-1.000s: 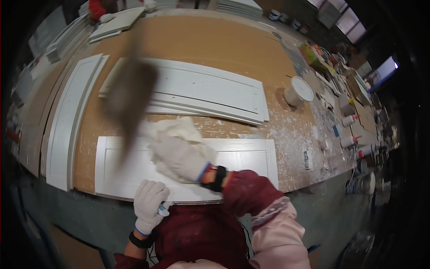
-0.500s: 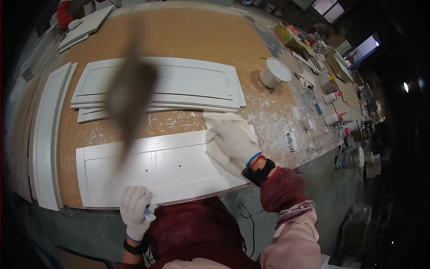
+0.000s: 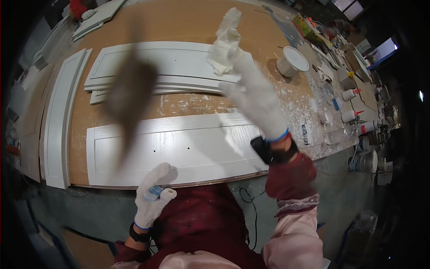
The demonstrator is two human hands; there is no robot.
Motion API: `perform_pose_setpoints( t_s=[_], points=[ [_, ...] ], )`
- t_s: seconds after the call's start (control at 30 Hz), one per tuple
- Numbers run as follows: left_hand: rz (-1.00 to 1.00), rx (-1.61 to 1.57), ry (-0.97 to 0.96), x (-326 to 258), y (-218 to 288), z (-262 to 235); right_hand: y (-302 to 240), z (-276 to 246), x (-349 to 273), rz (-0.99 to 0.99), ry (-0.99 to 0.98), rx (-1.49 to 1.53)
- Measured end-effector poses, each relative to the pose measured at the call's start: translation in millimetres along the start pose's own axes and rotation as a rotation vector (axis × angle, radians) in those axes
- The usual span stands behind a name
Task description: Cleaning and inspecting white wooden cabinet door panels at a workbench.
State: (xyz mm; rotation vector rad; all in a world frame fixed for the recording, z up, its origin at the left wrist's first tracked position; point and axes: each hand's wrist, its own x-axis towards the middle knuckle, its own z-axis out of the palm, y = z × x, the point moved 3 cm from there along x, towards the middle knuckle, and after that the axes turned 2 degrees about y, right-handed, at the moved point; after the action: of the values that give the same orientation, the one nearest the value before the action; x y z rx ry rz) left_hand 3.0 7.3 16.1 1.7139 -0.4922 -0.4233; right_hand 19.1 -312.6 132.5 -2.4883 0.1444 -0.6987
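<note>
Near panel (image 3: 197, 163): white, framed, lying flat on the tabletop (image 3: 174, 27) along the edge closest to the person. Two small dark holes show in its face, which is bright and has no visible cloth on it.

Right hand (image 3: 260, 101): gloved, blurred, raised over the right part of the near panel and extended toward the far panel stack (image 3: 192, 60). The fingers are stretched out, with the thumb apart. The cloth (image 3: 225, 42), cream and crumpled, is at the fingertips, over the right end of that stack; whether it is gripped or loose cannot be determined.

Left hand (image 3: 153, 199): gloved, at the front edge of the near panel. The fingers are partly curled, and a small blue item (image 3: 153, 193) sits between them and the thumb.

Work status: the cloth is off the near panel, which suggests that wiping of its visible face is done or nearly done; the view cannot confirm this. The near panel is not yet stacked. The far panel stack and the left panel pair (image 3: 65, 125) lie apart from it; whether their faces need wiping cannot be determined.
</note>
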Motion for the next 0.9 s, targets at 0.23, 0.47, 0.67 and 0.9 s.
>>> perform_pose_setpoints(
  t_s=[0.23, 0.47, 0.67, 0.9],
  points=[
    [-0.257, -0.658, -0.290, 20, 20, 70, -77, 71, -179, 0.019, -0.196, 0.474],
    [-0.388, -0.714, -0.511, 21, 11, 112, -52, 61, -202, 0.231, -0.056, 0.412],
    [-0.387, -0.243, -0.830, 14, 11, 120, -41, 36, -223, 0.273, -0.207, 0.347],
    [0.625, 0.518, -0.633, 19, 50, 109, -15, -14, -301, 0.915, 0.479, 0.447]
  ],
)
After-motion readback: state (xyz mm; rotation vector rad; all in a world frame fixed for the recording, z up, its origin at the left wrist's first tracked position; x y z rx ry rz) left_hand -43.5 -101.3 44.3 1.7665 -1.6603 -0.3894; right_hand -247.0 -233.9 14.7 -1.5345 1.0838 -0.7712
